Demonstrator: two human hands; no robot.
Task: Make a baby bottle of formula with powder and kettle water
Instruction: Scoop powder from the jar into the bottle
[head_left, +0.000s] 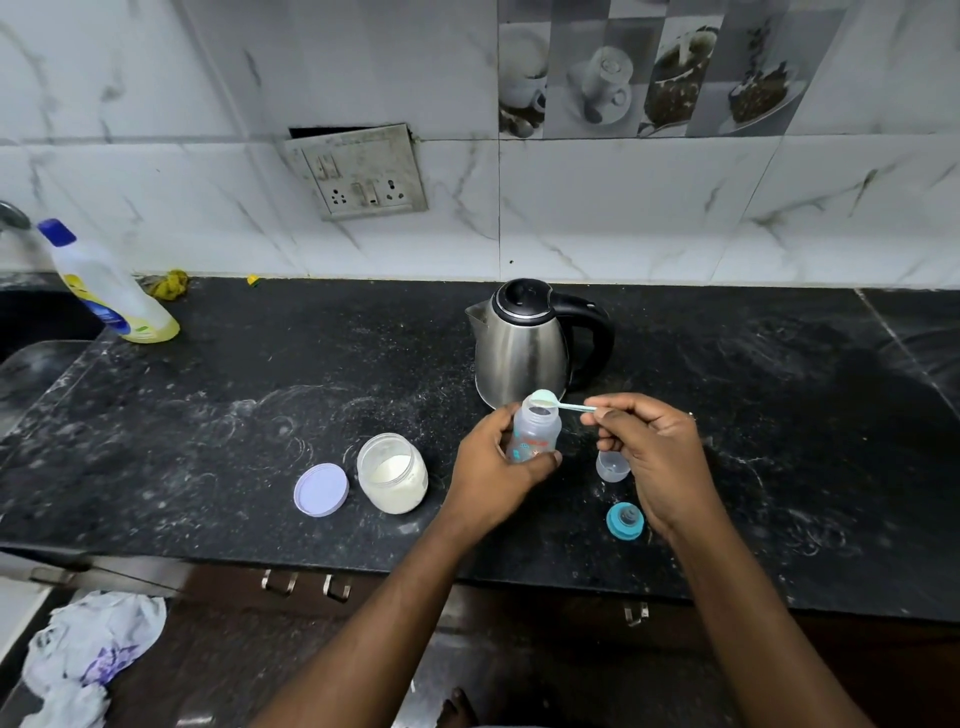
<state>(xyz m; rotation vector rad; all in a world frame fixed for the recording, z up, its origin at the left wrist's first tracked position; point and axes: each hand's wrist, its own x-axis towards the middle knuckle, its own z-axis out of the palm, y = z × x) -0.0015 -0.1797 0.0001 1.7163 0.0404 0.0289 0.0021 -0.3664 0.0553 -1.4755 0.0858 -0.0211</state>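
Countertop (208, 415), black speckled stone, dusted with pale rings and smears. Steel kettle (519, 348) with black lid and handle stands upright toward the back, lid down, spout to the left. Yellow detergent bottle (109, 286) with blue cap at far left by the wall.

Left hand (493, 467) is wrapped round the baby bottle (535, 428), thumb across the printed front, holding it upright on the counter just in front of the kettle. Right hand (654, 457) pinches the scoop handle between thumb and fingertips, the other fingers curled.

Open powder jar (392, 473) sits left of the left hand, white powder inside. Its lilac lid (321, 489) lies flat just beside it, further left.

Baby bottle's mouth is open, no teat on.

Clear cap (612, 466) stands under the right hand. Teal collar with teat (625, 520) lies nearer the counter edge.

Scoop (545, 399), pale green, bowl holding white powder, is poised at the bottle's rim.
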